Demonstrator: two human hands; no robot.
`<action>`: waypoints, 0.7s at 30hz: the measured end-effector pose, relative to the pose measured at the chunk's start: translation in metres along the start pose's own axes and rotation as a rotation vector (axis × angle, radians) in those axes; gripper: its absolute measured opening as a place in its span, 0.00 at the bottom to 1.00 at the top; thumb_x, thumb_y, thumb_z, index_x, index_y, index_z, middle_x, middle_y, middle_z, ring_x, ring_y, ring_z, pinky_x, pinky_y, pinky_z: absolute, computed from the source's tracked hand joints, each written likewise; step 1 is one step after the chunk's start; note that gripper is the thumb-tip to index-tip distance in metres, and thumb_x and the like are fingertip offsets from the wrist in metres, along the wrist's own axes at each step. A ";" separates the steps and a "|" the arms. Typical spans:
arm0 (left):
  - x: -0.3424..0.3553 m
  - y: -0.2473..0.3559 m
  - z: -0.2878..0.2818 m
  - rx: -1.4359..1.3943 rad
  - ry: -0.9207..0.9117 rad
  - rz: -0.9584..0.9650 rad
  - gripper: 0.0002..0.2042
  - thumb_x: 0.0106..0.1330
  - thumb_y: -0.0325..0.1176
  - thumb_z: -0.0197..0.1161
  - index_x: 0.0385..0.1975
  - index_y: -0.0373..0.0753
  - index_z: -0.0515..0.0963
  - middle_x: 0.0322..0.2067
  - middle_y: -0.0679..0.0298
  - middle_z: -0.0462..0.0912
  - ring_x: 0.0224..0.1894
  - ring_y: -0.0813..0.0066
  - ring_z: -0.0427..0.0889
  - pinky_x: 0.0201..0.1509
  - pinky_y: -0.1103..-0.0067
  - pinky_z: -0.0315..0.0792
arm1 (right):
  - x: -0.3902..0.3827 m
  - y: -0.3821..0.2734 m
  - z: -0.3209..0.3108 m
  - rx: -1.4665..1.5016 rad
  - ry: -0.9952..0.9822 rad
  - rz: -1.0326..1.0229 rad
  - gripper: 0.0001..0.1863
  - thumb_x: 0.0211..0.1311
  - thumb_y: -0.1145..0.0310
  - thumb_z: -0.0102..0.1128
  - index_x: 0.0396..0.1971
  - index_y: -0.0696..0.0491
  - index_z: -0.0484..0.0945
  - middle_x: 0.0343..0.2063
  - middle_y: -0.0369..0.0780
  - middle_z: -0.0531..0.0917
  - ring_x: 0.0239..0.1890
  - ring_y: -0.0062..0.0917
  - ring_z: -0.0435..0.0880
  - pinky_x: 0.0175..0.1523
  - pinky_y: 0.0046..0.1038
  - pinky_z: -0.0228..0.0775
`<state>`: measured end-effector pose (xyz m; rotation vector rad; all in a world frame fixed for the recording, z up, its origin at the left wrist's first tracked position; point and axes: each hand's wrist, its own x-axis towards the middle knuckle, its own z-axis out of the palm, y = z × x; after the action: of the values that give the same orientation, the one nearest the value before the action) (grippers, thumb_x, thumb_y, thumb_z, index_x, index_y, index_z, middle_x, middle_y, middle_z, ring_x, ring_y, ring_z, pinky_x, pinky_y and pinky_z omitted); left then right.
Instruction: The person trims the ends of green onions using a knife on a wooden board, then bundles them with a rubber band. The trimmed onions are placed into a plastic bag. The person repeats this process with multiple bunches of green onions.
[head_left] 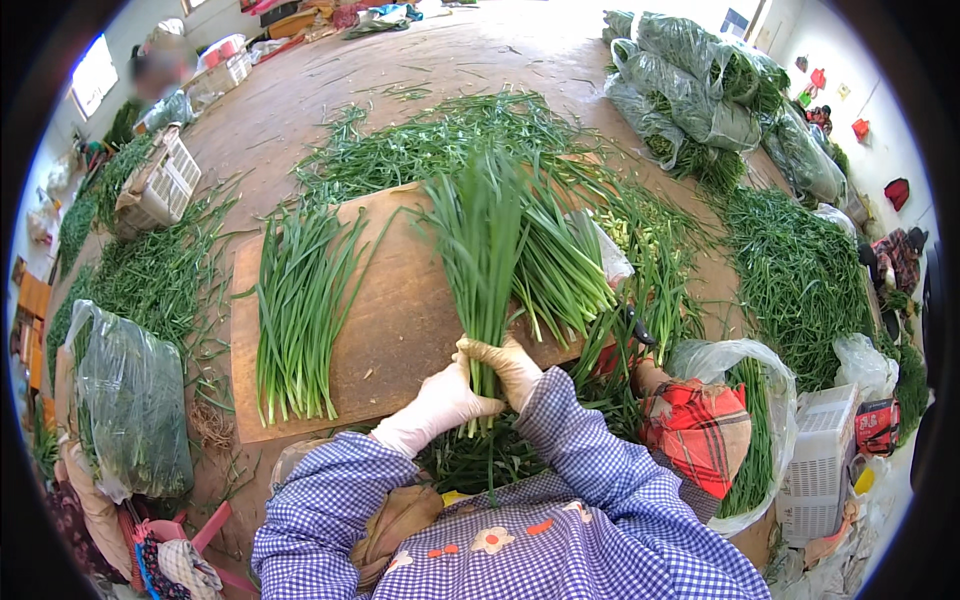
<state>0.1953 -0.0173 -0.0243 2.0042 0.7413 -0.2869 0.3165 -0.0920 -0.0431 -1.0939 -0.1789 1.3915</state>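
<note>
My left hand [450, 400] and my right hand [505, 365], both in pale gloves, grip an upright bunch of long green leafy stalks [482, 270] near its pale lower ends, above the front of a wooden board [375, 340]. A loose row of stalks [305, 330] lies on the board's left part. A thicker pile [560, 270] lies on its right part, beside a black-handled tool [640, 326], mostly hidden.
Loose greens [420, 140] spread behind the board and at both sides. Bagged greens [130, 400] stand left, with more bags [700, 70] stacked back right. A lined container [750, 440] and white crate [815, 470] sit right. A person [895, 270] is at the far right.
</note>
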 end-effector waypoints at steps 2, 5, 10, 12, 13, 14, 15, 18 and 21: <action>-0.002 -0.001 -0.014 -0.118 0.158 0.249 0.47 0.50 0.51 0.71 0.64 0.30 0.56 0.45 0.51 0.80 0.48 0.60 0.80 0.56 0.72 0.71 | 0.000 -0.008 -0.009 0.073 0.032 -0.090 0.24 0.50 0.68 0.71 0.47 0.54 0.72 0.36 0.38 0.82 0.41 0.28 0.79 0.52 0.33 0.73; -0.004 0.009 -0.050 -0.840 0.228 0.299 0.29 0.61 0.38 0.66 0.59 0.31 0.65 0.38 0.58 0.83 0.42 0.72 0.81 0.52 0.75 0.73 | -0.011 -0.037 0.001 0.159 -0.100 -0.270 0.21 0.53 0.72 0.69 0.46 0.55 0.72 0.39 0.42 0.84 0.39 0.26 0.84 0.48 0.29 0.78; -0.014 0.014 -0.086 -0.951 0.508 0.651 0.37 0.60 0.37 0.68 0.67 0.39 0.55 0.51 0.57 0.76 0.52 0.71 0.76 0.58 0.74 0.69 | -0.023 -0.075 0.040 -0.033 -0.155 -0.538 0.23 0.52 0.73 0.69 0.49 0.55 0.73 0.43 0.41 0.82 0.41 0.25 0.84 0.48 0.27 0.78; -0.003 0.001 -0.085 -0.715 0.602 0.780 0.45 0.55 0.39 0.72 0.69 0.42 0.48 0.57 0.57 0.70 0.57 0.69 0.72 0.61 0.72 0.66 | -0.014 -0.073 0.042 -0.251 -0.172 -0.638 0.26 0.49 0.74 0.71 0.49 0.55 0.72 0.44 0.40 0.82 0.43 0.24 0.82 0.50 0.28 0.76; 0.002 0.000 -0.084 -0.600 0.641 0.842 0.49 0.52 0.40 0.74 0.70 0.43 0.45 0.60 0.57 0.67 0.59 0.67 0.69 0.63 0.71 0.65 | -0.001 -0.066 0.031 -0.414 -0.170 -0.683 0.28 0.47 0.74 0.73 0.50 0.54 0.71 0.44 0.38 0.82 0.45 0.23 0.80 0.51 0.28 0.75; -0.001 0.009 -0.075 -0.528 0.702 0.774 0.55 0.46 0.38 0.77 0.70 0.43 0.43 0.63 0.58 0.63 0.61 0.65 0.68 0.65 0.70 0.62 | 0.014 -0.056 0.023 -0.571 -0.179 -0.726 0.31 0.45 0.75 0.75 0.51 0.54 0.70 0.44 0.37 0.82 0.46 0.22 0.79 0.53 0.27 0.74; 0.008 0.001 -0.062 -0.608 0.540 0.757 0.53 0.47 0.35 0.77 0.70 0.43 0.45 0.63 0.58 0.63 0.61 0.66 0.68 0.65 0.70 0.62 | 0.022 -0.041 0.027 -0.565 -0.230 -0.781 0.33 0.42 0.75 0.76 0.51 0.54 0.70 0.44 0.36 0.82 0.46 0.20 0.78 0.52 0.27 0.74; 0.017 -0.001 -0.035 -0.623 0.451 0.656 0.42 0.50 0.29 0.74 0.66 0.40 0.56 0.62 0.58 0.66 0.60 0.70 0.67 0.62 0.71 0.65 | 0.071 0.015 -0.005 -0.870 -0.220 -0.694 0.47 0.40 0.61 0.76 0.61 0.52 0.58 0.57 0.42 0.71 0.57 0.29 0.71 0.65 0.35 0.56; 0.015 -0.009 -0.050 -0.803 0.538 0.428 0.23 0.56 0.29 0.69 0.52 0.36 0.72 0.48 0.63 0.78 0.49 0.74 0.76 0.53 0.76 0.72 | 0.066 0.021 0.012 -1.402 -0.086 -0.694 0.58 0.41 0.55 0.74 0.68 0.52 0.45 0.63 0.44 0.64 0.66 0.32 0.61 0.72 0.38 0.41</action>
<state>0.1967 0.0338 -0.0116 1.3936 0.5883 0.7255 0.3107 -0.0350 -0.0832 -1.7988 -1.6005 0.5304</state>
